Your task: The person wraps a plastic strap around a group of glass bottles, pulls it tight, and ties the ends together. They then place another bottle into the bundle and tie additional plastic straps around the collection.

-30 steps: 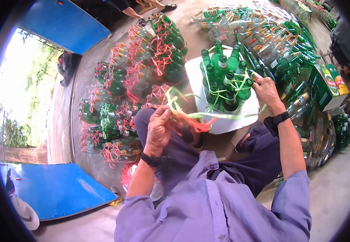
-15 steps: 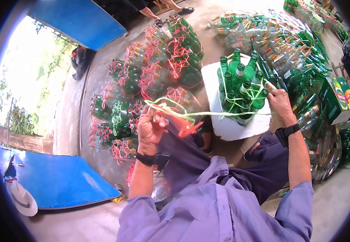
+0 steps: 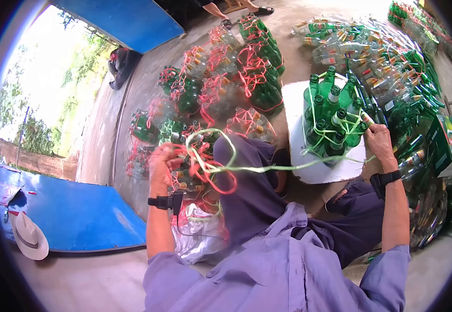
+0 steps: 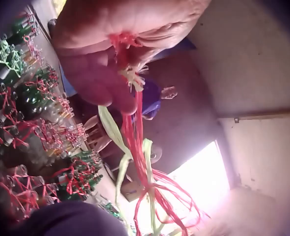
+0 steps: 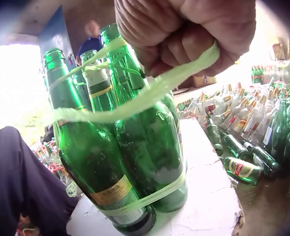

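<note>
My left hand (image 3: 162, 161), out over the left knee, grips a bunch of red and pale green plastic strings (image 4: 137, 142) that hangs from its fingers. One pale green strand (image 3: 283, 167) runs from this bunch across the front of the bottles toward my right hand (image 3: 380, 143). In the right wrist view, the fingers of that hand curl tightly around the strand (image 5: 184, 73), close beside a bottle neck. A cluster of green glass bottles (image 5: 150, 132) stands upright on a white board (image 5: 204, 162). Pale green string circles the bottles low down and webs across their necks.
Tied bundles of bottles (image 3: 260, 62) stand to the left of the board. A heap of loose bottles (image 3: 377, 57) lies at the right, with a green carton (image 3: 449, 145) beside it. A white plastic bag (image 3: 197, 234) lies by the left leg.
My left hand has moved left, away from the bottles, with the string bunch. The pale green strand now stretches longer between the hands. The right hand keeps its place by the bottle necks.
</note>
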Tool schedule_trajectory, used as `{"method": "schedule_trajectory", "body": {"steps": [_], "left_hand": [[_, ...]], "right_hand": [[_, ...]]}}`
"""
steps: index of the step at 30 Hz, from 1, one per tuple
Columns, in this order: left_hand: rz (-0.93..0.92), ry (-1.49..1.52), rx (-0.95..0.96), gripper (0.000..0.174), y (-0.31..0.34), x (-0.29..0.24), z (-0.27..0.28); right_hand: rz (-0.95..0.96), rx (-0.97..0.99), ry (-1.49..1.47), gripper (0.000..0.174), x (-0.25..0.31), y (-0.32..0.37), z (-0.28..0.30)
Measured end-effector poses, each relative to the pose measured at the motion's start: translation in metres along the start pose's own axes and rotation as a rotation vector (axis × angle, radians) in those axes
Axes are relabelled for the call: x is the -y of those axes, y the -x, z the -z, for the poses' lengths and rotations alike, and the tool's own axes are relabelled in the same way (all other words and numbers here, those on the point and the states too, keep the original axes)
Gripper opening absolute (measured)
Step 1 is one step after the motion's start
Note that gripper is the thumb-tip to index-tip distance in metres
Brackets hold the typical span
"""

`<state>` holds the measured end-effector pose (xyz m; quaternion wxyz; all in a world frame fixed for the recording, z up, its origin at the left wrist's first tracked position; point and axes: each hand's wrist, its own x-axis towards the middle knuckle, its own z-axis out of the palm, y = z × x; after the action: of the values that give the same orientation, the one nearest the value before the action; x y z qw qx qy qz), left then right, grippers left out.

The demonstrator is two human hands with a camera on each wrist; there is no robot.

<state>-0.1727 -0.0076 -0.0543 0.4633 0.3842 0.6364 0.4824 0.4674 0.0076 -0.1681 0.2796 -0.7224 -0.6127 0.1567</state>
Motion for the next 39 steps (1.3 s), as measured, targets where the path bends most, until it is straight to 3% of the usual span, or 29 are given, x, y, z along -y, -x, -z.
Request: {"method": "schedule_trajectory", "body": {"steps": [4,7,11,13,14,18,21,25,33,39], "left_hand": [[0.215,-0.286,0.036,0.039,-0.006,0.051,0.006],[0.029,-0.576,0.033,0.040,0.000,0.073,-0.008],[-0.019,-0.382,0.045,0.034,0.028,0.075,-0.037],[0.096,-0.245,0.160,0.029,0.035,0.089,-0.045],[0.194,-0.189,0.128,0.023,0.036,0.095,-0.053],[0.214,-0.176,0.163,0.022,0.043,0.106,-0.066],[0.244,-0.116,0.098,0.019,0.023,0.124,-0.046],[0.186,0.204,-0.010,0.011,0.008,0.096,-0.017],[0.259,0.216,-0.041,0.014,-0.013,0.041,0.082],[0.162,0.188,-0.359,0.003,-0.025,0.040,0.139]], "right_hand": [[-0.006,0.017,-0.040,0.022,0.002,0.000,-0.001],[-0.006,-0.007,-0.053,0.022,0.005,0.001,0.000],[0.025,-0.019,-0.045,0.020,-0.008,-0.001,-0.008],[0.031,-0.036,-0.069,0.020,-0.005,0.000,-0.009],[0.032,-0.039,-0.068,0.020,-0.002,0.000,-0.008],[0.013,-0.013,-0.077,0.018,-0.001,0.000,-0.006],[0.059,-0.042,-0.026,0.018,-0.008,-0.001,-0.010],[0.084,-0.037,0.018,0.021,-0.016,-0.004,-0.014],[0.032,-0.052,-0.066,0.021,-0.012,-0.004,-0.011],[0.110,-0.077,-0.051,0.027,-0.026,-0.007,-0.016]]}}
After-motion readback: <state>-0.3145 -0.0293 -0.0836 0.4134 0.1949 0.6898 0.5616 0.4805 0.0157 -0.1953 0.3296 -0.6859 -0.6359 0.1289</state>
